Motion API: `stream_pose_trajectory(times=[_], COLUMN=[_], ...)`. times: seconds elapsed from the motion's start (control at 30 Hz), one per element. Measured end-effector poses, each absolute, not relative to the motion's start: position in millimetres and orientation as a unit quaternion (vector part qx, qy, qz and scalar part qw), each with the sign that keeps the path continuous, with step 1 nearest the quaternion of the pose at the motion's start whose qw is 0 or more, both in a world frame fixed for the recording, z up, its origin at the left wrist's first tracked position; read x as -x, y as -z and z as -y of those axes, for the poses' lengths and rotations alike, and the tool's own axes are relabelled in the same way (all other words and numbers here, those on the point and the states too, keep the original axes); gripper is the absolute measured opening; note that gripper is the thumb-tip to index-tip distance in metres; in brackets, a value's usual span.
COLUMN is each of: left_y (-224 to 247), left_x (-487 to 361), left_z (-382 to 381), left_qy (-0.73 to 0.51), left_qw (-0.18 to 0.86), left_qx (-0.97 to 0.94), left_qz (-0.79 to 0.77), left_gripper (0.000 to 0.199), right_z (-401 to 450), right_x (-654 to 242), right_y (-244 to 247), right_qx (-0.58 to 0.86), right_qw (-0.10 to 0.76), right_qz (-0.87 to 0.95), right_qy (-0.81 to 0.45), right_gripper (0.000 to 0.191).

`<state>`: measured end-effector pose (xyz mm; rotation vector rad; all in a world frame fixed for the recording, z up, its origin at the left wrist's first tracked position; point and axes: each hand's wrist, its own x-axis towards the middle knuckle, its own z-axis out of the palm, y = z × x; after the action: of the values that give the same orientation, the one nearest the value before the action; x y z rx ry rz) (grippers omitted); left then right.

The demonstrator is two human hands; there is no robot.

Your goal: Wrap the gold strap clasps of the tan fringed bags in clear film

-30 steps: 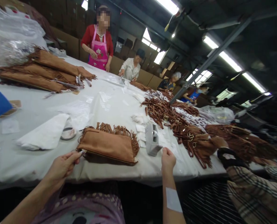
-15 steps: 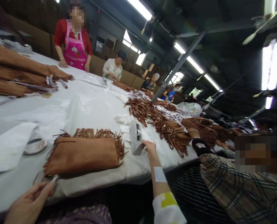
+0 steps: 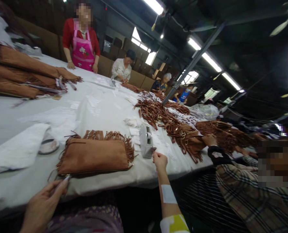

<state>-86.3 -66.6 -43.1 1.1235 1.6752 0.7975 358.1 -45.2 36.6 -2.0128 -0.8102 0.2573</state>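
A brown suede-like pouch (image 3: pixel 95 155) with fringe along its far and right edges lies flat at the near edge of the covered table. At its lower left corner, my left hand (image 3: pixel 45 202) is closed, thumb and finger pinching the small zipper pull (image 3: pixel 67 177). To the right of the pouch stands a grey tape dispenser (image 3: pixel 146 142). My right hand (image 3: pixel 160 161) is pinched just below the dispenser's near end, holding the end of the tape, which barely shows.
A white cloth (image 3: pixel 19 150) and a roll of tape (image 3: pixel 49 145) lie left of the pouch. Stacked brown bags (image 3: pixel 24 71) sit farther left. Brown straps (image 3: pixel 155 113) are heaped to the right, beside a co-worker's hand (image 3: pixel 210 140). Other people stand along the table's far side.
My right hand has moved slightly down and right, from the dispenser's end to just below it. My left hand still pinches at the pouch's corner. The view has shifted a little.
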Motion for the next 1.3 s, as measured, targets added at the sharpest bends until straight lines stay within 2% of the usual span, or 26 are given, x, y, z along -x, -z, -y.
stream_pose_trajectory(times=[0.03,0.13,0.2,0.37,0.47,0.67,0.83,0.97,1.07,1.2,1.3], left_y=[37,24,22,22,22,36,45,42,35,27,26], left_x=[83,73,69,68,68,70,73,75,76,75,75], left_z=[68,68,64,63,66,66,66,67,67,67,65], left_qy=[-0.35,-0.412,-0.445,-0.457,-0.457,-0.46,-0.455,-0.457,-0.462,-0.464,-0.462], left_qw=[0.44,0.453,0.441,0.355,0.302,0.194,0.163,0.19,0.26,0.376,0.415], left_qx=[-0.448,-0.451,-0.454,-0.495,-0.533,-0.608,-0.642,-0.634,-0.592,-0.521,-0.497], left_qz=[-0.695,-0.649,-0.633,-0.649,-0.645,-0.617,-0.595,-0.594,-0.607,-0.609,-0.606], left_gripper=[0.04,0.039,0.038,0.03,0.025,0.02,0.021,0.023,0.024,0.027,0.032], right_z=[48,53,53,51,41,19,13,12,15,23,25], right_x=[-355,-334,-303,-179,-118,-71,-61,-54,-51,-47,-42], right_y=[-35,-25,-18,-25,-37,-32,-20,-17,-15,-12,-8], right_qx=[0.827,0.841,0.816,0.602,0.518,0.504,0.549,0.586,0.616,0.605,0.569], right_qw=[0.445,0.406,0.385,0.331,0.288,0.253,0.222,0.209,0.215,0.267,0.325], right_qz=[0.325,0.333,0.396,0.587,0.634,0.679,0.694,0.669,0.61,0.486,0.391], right_qy=[-0.109,-0.13,-0.169,-0.428,-0.496,-0.47,-0.41,-0.407,-0.45,-0.571,-0.647], right_gripper=[0.038,0.033,0.035,0.038,0.034,0.028,0.029,0.029,0.033,0.034,0.031])
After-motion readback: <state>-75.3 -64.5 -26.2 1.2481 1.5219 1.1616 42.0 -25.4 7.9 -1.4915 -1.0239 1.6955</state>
